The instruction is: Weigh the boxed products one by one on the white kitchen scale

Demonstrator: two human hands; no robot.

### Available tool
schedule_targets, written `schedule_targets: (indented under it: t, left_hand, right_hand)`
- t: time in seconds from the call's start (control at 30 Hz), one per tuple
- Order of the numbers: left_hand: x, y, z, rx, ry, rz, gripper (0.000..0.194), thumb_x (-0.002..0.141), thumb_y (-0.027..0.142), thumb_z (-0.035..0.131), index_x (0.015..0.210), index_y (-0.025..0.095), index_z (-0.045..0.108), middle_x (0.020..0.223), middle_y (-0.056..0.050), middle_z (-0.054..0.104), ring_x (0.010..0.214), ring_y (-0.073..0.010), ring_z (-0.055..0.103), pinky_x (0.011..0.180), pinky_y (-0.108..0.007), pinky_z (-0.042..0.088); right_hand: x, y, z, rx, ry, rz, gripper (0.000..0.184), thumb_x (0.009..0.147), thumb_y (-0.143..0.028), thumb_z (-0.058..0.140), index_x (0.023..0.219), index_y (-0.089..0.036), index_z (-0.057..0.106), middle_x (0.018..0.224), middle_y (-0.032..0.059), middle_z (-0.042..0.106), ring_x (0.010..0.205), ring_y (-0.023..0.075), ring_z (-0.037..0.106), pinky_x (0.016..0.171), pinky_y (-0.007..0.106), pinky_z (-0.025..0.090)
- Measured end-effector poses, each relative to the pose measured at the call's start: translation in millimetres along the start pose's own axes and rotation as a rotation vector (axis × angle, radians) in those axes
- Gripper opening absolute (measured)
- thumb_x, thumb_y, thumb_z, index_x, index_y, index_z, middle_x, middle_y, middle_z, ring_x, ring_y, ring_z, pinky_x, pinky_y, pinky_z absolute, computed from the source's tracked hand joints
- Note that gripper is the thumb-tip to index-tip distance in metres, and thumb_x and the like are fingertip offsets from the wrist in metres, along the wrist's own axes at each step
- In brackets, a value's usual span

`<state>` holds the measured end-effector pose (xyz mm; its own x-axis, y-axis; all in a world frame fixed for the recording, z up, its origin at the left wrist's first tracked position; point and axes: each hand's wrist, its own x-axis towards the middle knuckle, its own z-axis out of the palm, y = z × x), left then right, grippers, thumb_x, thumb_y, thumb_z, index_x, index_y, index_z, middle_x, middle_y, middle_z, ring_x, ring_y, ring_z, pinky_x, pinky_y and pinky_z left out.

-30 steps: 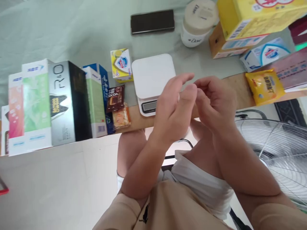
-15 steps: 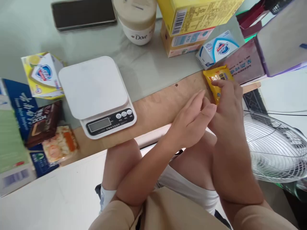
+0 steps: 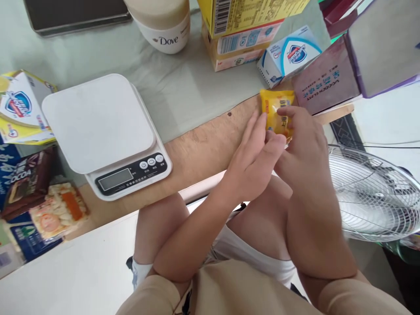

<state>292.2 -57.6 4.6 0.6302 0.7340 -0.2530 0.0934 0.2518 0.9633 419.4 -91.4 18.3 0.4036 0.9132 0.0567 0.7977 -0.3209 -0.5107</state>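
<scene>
A small yellow snack packet (image 3: pixel 276 105) is at the wooden table edge on the right, partly covered by fingers. My right hand (image 3: pixel 303 146) curls over its right side, with the index fingertip across the front. From the left, my left hand (image 3: pixel 251 164) reaches the packet's lower left corner, its fingers and thumb closed about it. The packet's bottom end is hidden behind both hands. Left of the hands lies a white kitchen scale (image 3: pixel 105 124) with its plate bare and its display blank.
Behind stand a Dove jar (image 3: pixel 164 28), a stacked yellow box (image 3: pixel 249 15), a blue and white soap box (image 3: pixel 290 54) and a purple box (image 3: pixel 328 76). At left are a yellow soap box (image 3: pixel 24 107), a cocoa packet (image 3: pixel 29 181) and a clear-wrapped snack (image 3: pixel 59 210). A fan (image 3: pixel 374 192) stands at right.
The view has swung right and closer. Both hands have gone from being held together beside the scale to the yellow snack packet, which now sits more upright between their fingers.
</scene>
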Motion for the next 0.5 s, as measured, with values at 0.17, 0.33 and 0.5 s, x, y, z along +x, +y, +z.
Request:
schedule_targets:
  t: [0.17,0.33,0.5]
  left_hand:
    - [-3.5,1.3,1.8,-0.102,0.018,-0.034,0.073,0.105,0.059,0.03,0.168,0.022,0.018,0.181,0.006,0.005,0.169,-0.012,-0.011,0.141,-0.034,0.005]
    - [-0.9,-1.9,0.5,-0.067,0.044,-0.039,0.067,0.105,0.058,0.036,0.164,0.027,0.026,0.182,0.004,0.007,0.17,-0.0156,-0.006,0.141,-0.041,0.009]
    - [2.2,-15.1,-7.5,-0.019,0.09,0.051,0.06,0.108,0.056,0.036,0.162,0.031,0.032,0.181,0.005,0.012,0.169,-0.0237,0.01,0.138,-0.046,0.027]
  right_hand:
    - [-0.6,-2.8,3.2,0.01,0.049,0.035,0.037,0.088,-0.041,0.062,0.124,-0.03,0.065,0.128,0.0075,0.072,0.126,0.0329,0.061,0.113,0.064,0.049]
    - [1.2,-1.4,10.2,0.152,-0.018,0.063,0.05,0.086,-0.033,0.067,0.135,-0.029,0.056,0.144,0.0089,0.066,0.136,0.0333,0.061,0.113,0.064,0.051]
    - [4.2,-1.6,22.4,0.264,0.03,-0.004,0.047,0.085,-0.027,0.067,0.132,-0.028,0.058,0.137,0.007,0.07,0.126,0.0292,0.067,0.11,0.062,0.056]
